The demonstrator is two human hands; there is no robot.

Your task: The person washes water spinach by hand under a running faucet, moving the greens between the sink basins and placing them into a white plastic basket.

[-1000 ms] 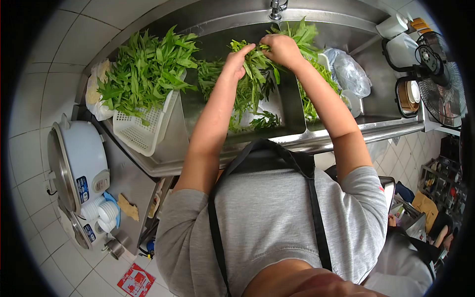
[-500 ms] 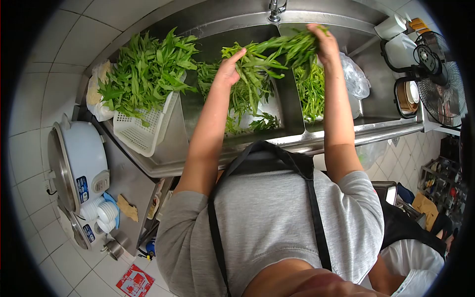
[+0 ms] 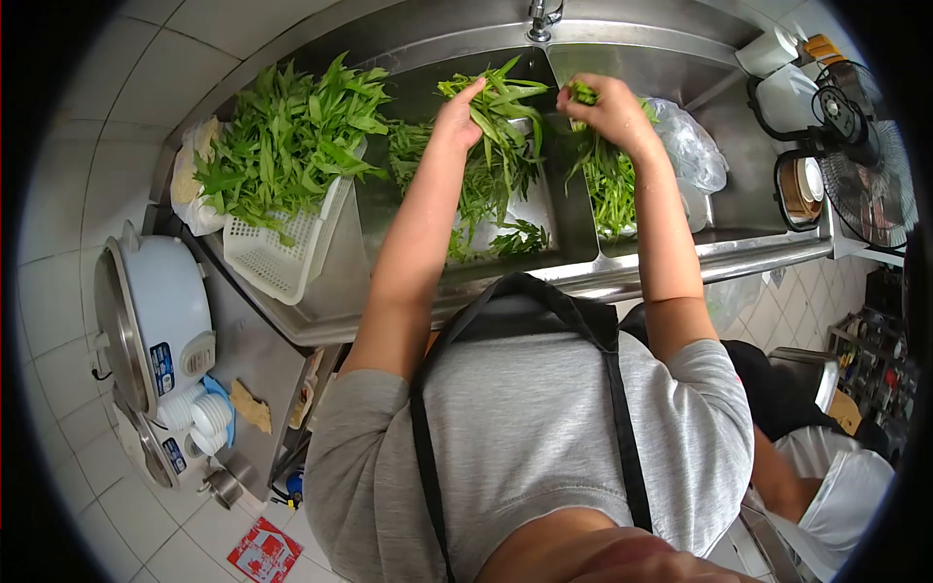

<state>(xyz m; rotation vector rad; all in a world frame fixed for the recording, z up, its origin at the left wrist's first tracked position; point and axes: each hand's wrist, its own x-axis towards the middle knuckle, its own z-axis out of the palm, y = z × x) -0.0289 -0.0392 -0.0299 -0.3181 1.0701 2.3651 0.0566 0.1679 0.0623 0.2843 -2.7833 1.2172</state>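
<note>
My left hand point(image 3: 461, 119) is closed round a bunch of water spinach point(image 3: 505, 121), long green leaves on thin stems, held over the left basin of the steel sink. Over the right basin, my right hand point(image 3: 610, 112) grips a smaller bunch of stems point(image 3: 583, 92), its tips poking out by the fingers and leaves hanging below. More greens point(image 3: 457, 180) lie under my left hand in the left basin. Cut stems point(image 3: 612, 199) fill part of the right basin beneath my right hand.
Leafy greens point(image 3: 292, 136) heap over a white perforated basket point(image 3: 277, 257) on the left drainboard. A clear plastic bag point(image 3: 692, 146) sits in the right basin, below the tap point(image 3: 539, 19). A fan point(image 3: 870, 146) stands far right. Another person point(image 3: 826, 476) is behind, at lower right.
My right hand has come down and left, and the greens stretched between my hands are now two separate bunches. My left hand has barely moved. The person behind has shifted.
</note>
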